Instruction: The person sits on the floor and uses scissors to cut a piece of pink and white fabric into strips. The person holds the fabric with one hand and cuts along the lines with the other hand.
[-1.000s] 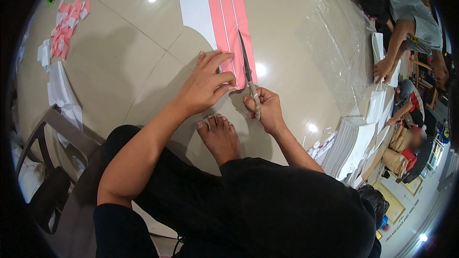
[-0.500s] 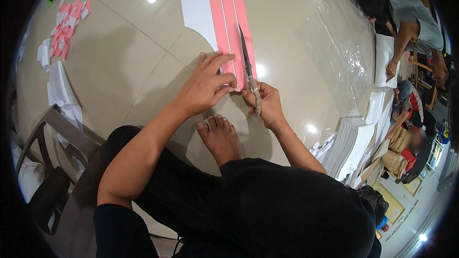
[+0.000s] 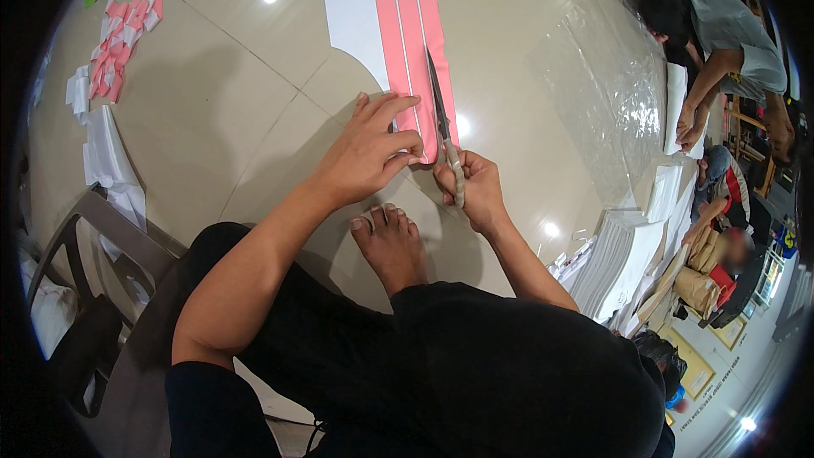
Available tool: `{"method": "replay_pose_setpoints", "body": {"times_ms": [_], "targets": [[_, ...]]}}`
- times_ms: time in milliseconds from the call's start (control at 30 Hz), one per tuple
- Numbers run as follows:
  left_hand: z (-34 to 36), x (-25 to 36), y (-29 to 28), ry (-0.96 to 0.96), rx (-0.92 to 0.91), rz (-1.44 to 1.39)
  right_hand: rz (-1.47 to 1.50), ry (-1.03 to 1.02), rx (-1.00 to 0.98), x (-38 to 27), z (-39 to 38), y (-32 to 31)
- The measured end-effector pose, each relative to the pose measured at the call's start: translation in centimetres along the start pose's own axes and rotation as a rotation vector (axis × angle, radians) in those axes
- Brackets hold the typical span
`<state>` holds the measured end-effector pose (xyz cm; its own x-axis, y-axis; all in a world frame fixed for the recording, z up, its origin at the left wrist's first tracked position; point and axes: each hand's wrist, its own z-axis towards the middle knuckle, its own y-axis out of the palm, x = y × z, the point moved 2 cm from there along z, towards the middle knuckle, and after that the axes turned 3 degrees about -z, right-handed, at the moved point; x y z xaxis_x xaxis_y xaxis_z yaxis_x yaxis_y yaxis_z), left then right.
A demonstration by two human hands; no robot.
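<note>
A flat panel (image 3: 393, 34), white on the left with pink and thin white stripes on the right, lies on the tiled floor in front of me. My left hand (image 3: 369, 148) rests on its near left part, fingers spread, thumb and index finger by the near edge. My right hand (image 3: 471, 185) is closed around the handles of a pair of scissors (image 3: 440, 102). Their long dark blades point away from me, along the right pink stripe. The wrapped-looking handles are partly hidden by my fingers.
Pink and white scraps (image 3: 123, 42) and white pieces (image 3: 114, 161) lie at left, near a brown plastic chair (image 3: 127, 237). Clear plastic sheeting (image 3: 593, 85) and a white stack (image 3: 623, 259) are at right. Another person (image 3: 733, 34) bends over white material. My bare foot (image 3: 390, 242) is close.
The panel has slid slightly to the right. The scissors have shifted slightly right and nearer, their blades looking closer together. My left hand has barely moved. The other person's hands have moved together.
</note>
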<state>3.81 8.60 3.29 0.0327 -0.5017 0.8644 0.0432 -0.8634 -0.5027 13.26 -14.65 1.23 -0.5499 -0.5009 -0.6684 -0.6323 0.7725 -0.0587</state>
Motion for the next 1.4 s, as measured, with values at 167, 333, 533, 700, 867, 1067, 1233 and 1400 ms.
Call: {"method": "replay_pose_setpoints", "body": {"times_ms": [167,333,533,700,867,1067,1233,1400], "targets": [[0.1,0.1,-0.1,0.001,-0.006,0.001,0.009,-0.003,0.017,-0.3,-0.1,0.2],[0.0,-0.1,-0.1,0.002,-0.015,0.005,-0.002,0.000,0.002,-1.6,0.4,0.8],[0.1,0.0,-0.2,0.001,-0.016,0.007,-0.010,0.004,0.008,-2.1,0.6,0.9],[0.1,0.0,-0.2,-0.008,-0.025,0.002,0.009,0.006,0.004,-1.7,0.7,0.8],[0.0,0.0,-0.2,-0.012,-0.018,-0.007,-0.004,0.003,0.004,-1.4,0.5,0.7],[0.2,0.1,-0.3,-0.016,-0.022,-0.025,-0.010,0.001,0.005,-1.1,0.5,0.3],[0.0,-0.1,-0.4,-0.020,-0.028,-0.026,-0.032,0.005,0.010,-1.9,0.9,0.9],[0.1,-0.1,-0.5,-0.015,-0.027,-0.032,-0.012,-0.008,0.001,-2.2,1.2,0.9]]}}
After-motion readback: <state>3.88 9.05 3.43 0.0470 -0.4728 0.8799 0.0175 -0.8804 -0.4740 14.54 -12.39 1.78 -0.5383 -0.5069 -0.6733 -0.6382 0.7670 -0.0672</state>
